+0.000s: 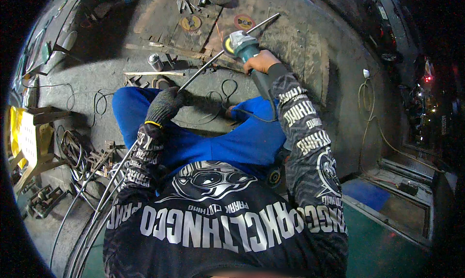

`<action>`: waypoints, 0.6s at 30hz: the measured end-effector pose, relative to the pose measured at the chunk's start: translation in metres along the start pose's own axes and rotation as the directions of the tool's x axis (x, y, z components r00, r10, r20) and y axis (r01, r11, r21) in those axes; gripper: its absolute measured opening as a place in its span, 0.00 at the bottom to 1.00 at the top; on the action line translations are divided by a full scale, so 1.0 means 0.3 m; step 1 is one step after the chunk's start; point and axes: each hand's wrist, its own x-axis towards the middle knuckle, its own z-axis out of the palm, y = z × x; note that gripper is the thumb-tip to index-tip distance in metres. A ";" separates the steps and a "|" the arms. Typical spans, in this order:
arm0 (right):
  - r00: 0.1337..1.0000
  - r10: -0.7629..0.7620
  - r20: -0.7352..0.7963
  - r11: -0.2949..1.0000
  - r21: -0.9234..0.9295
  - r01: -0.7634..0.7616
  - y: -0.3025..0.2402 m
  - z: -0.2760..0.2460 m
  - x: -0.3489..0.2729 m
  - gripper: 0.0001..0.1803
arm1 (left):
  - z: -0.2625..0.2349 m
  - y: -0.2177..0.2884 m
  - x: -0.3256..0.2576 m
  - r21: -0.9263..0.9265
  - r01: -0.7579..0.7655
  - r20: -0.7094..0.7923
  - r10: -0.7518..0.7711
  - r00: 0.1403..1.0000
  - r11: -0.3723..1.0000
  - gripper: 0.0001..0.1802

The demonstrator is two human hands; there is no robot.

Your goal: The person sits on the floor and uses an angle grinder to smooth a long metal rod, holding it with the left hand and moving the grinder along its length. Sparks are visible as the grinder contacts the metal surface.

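The gloved left hand (165, 105) hides the near end of the rod (203, 68); the right hand (262, 62) covers part of the grinder (249, 50). The lower edge cuts off the long bars (100, 209) at left.

A metalworking workshop — an angle grinder (249, 49) with orange sparks (219, 31) beside it, abrasive discs (244, 22) and metal offcuts (185, 6) lying about, long metal rods (90, 224) at left, grimy floor (351, 123).

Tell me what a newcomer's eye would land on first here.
Probably the teal angle grinder at upper centre, gripped in the bare right hand, its disc at a long metal rod. The gloved left hand holds that rod's nearer end. Below, bright blue trousers stand out.
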 end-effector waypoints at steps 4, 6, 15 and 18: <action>0.994 0.013 0.112 1.000 -0.023 -0.011 0.064 -0.088 0.081 0.33 | 0.009 -0.011 0.009 -0.018 -0.038 -0.028 0.037 0.999 0.999 0.21; 0.970 -0.095 0.222 0.987 -0.107 0.122 0.104 -0.126 0.125 0.25 | 0.010 -0.008 0.008 -0.022 0.000 -0.023 0.000 1.000 1.000 0.22; 0.903 -0.344 0.258 0.829 -0.367 0.421 0.286 -0.288 0.334 0.17 | -0.026 0.064 -0.022 -0.054 0.182 0.014 -0.181 0.983 0.982 0.22; 0.925 -0.278 0.258 0.859 -0.365 0.360 0.338 -0.346 0.395 0.16 | -0.039 0.084 -0.016 -0.041 0.173 0.017 -0.172 0.985 0.984 0.21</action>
